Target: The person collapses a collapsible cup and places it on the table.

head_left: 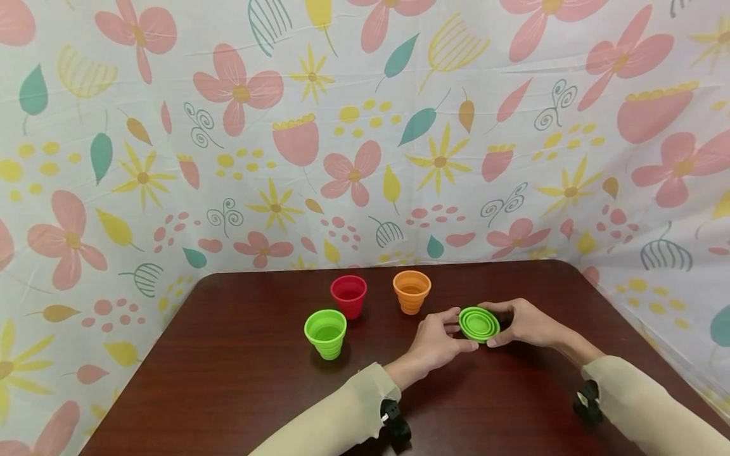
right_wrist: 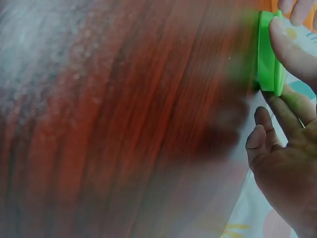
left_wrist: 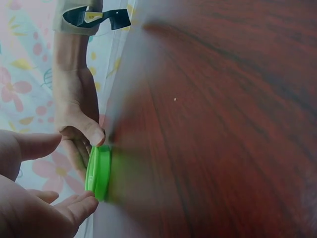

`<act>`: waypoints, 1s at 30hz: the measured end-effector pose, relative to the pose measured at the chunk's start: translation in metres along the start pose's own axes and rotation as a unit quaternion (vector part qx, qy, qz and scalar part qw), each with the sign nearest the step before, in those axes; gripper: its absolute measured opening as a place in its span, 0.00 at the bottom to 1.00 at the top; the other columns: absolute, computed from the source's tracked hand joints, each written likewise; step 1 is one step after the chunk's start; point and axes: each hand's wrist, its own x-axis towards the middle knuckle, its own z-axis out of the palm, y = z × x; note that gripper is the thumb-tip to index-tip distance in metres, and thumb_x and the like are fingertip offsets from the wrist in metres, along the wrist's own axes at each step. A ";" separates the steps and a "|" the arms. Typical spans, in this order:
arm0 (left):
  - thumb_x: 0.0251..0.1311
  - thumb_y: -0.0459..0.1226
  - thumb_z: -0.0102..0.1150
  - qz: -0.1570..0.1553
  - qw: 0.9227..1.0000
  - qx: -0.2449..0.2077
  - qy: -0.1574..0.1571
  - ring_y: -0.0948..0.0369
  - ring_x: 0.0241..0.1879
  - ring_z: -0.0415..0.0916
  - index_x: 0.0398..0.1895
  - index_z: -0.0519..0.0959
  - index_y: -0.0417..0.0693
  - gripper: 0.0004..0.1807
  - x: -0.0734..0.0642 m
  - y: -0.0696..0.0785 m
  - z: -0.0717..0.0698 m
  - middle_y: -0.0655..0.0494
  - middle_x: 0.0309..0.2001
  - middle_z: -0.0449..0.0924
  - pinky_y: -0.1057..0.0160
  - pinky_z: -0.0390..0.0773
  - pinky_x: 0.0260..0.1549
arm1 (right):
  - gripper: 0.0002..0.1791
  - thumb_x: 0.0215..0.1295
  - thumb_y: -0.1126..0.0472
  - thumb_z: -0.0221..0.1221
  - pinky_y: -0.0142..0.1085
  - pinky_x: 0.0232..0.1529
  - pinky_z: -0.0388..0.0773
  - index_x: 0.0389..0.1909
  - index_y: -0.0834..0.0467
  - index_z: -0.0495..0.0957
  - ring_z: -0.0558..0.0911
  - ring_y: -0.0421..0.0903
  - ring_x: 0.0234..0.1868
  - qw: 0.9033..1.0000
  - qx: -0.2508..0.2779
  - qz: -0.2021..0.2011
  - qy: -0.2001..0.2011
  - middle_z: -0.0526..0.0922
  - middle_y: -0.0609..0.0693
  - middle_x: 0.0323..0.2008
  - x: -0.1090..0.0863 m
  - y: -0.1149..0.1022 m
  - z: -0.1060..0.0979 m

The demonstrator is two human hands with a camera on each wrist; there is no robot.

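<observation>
A green collapsible cup (head_left: 479, 323), folded flat into rings, is at the right of the table, close over the wood. My right hand (head_left: 530, 323) pinches it from the right, thumb at the front and fingers behind. In the right wrist view, the right thumb (right_wrist: 292, 49) crosses the near side of the flattened cup (right_wrist: 267, 54). My left hand (head_left: 430, 342) is at the cup's left side with fingers spread. In the left wrist view, its fingertips (left_wrist: 86, 201) are right at the rim of the cup (left_wrist: 103, 171), while its thumb (left_wrist: 42, 145) stands off from it.
Left of the hands stand three unfolded cups: a green one (head_left: 326, 332), a red one (head_left: 349, 296) and an orange one (head_left: 412, 292). The dark wooden table (head_left: 228, 380) ends against a floral cloth (head_left: 365, 126) at the back and right. Black wrist straps (head_left: 395, 423) sit on both sleeves.
</observation>
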 end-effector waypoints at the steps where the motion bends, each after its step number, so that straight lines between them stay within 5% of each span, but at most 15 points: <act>1: 0.52 0.31 0.82 -0.001 1.000 -0.001 0.000 0.57 0.56 0.84 0.71 0.77 0.44 0.40 0.000 0.000 0.000 0.50 0.58 0.85 0.71 0.83 0.47 | 0.45 0.54 0.55 0.81 0.35 0.55 0.81 0.70 0.68 0.75 0.80 0.58 0.62 1.000 0.000 0.002 0.002 0.83 0.59 0.61 0.000 0.000 0.000; 18: 0.51 0.32 0.83 -0.013 1.000 -0.001 0.002 0.58 0.55 0.84 0.71 0.77 0.45 0.41 0.001 0.003 0.001 0.50 0.58 0.85 0.69 0.84 0.47 | 0.42 0.56 0.57 0.80 0.32 0.49 0.83 0.69 0.69 0.75 0.84 0.50 0.52 0.999 0.012 -0.026 -0.015 0.84 0.60 0.59 0.001 0.003 -0.001; 30: 0.51 0.32 0.83 -0.017 1.000 -0.003 0.003 0.58 0.55 0.84 0.71 0.78 0.47 0.41 0.002 0.003 0.004 0.51 0.58 0.85 0.69 0.84 0.46 | 0.42 0.57 0.60 0.79 0.36 0.50 0.84 0.70 0.72 0.73 0.83 0.54 0.54 0.998 0.036 -0.033 -0.027 0.83 0.63 0.60 0.001 0.002 -0.003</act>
